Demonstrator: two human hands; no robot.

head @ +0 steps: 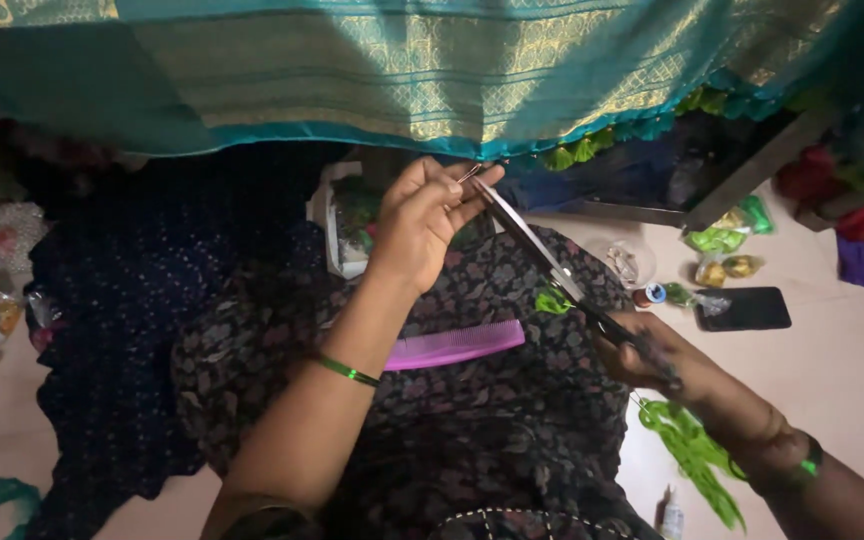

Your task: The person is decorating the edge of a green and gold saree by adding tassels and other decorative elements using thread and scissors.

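My left hand (424, 215) is raised to the lower hem of a teal and gold sari cloth (402, 70), fingers pinched on a small bit at the hem. My right hand (652, 358) grips the handles of long metal scissors (537, 248), whose blades point up-left and end right at my left fingertips. A pink comb (452, 345) lies on my dark floral lap (492, 400). Green tassels (577, 150) hang along the hem to the right.
Loose green thread (697, 450) lies on the floor by my right wrist. A black phone (747, 308), small packets of green and yellow beads (722, 240), a thread spool (652, 294) and a clear bowl (624, 262) sit at right. Dark blue cloth (122, 300) spreads left.
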